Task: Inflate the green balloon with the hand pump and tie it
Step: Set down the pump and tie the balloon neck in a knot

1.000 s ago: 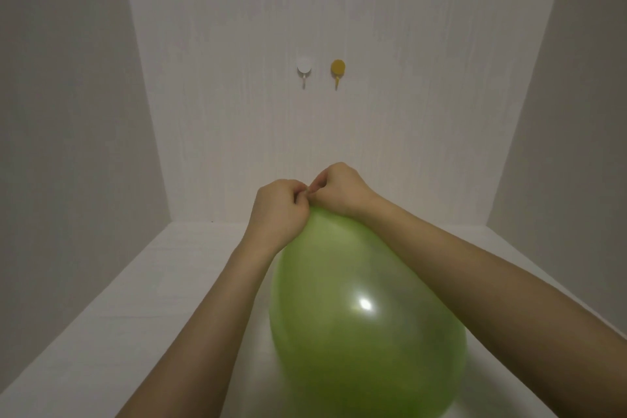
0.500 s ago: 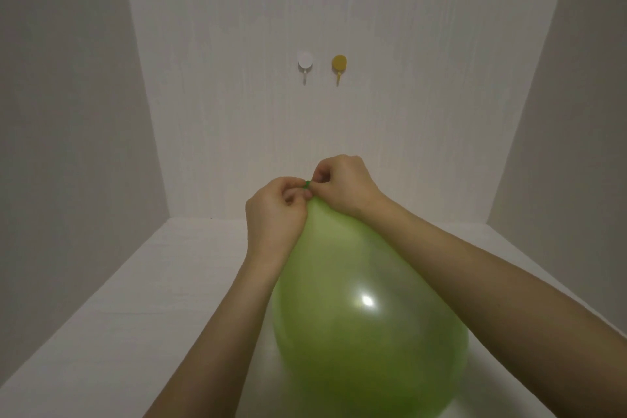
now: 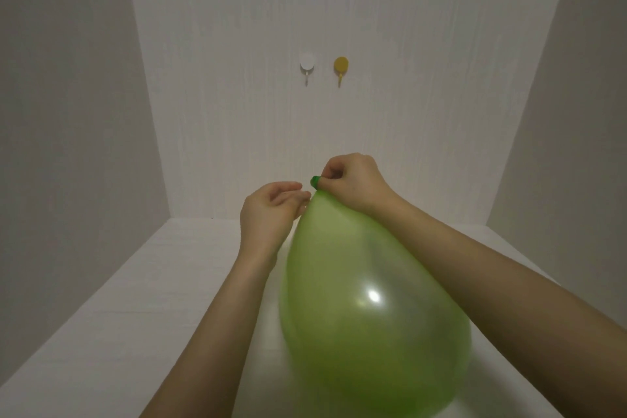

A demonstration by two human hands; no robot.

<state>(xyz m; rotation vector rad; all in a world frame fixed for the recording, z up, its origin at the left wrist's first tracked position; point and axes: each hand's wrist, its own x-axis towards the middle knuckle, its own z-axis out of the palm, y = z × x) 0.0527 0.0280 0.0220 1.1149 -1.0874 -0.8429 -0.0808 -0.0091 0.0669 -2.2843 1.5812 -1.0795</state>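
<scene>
The green balloon point(image 3: 366, 309) is inflated and rests on the white table point(image 3: 142, 309), its narrow end pointing up and away from me. My right hand point(image 3: 353, 180) pinches the dark green rolled neck point(image 3: 314, 181) at the top. My left hand point(image 3: 271, 210) sits just left of the neck with its fingers loosely curled, fingertips touching the balloon's upper skin; nothing is gripped in it. The hand pump is not in view.
White walls close in the table at the back and on both sides. Two wall hooks hang on the back wall, a white hook point(image 3: 307, 63) and a yellow hook point(image 3: 341, 66).
My left hand has let go of the neck and moved left and down. My right hand has pulled the neck slightly up and right, so the green rolled end now shows.
</scene>
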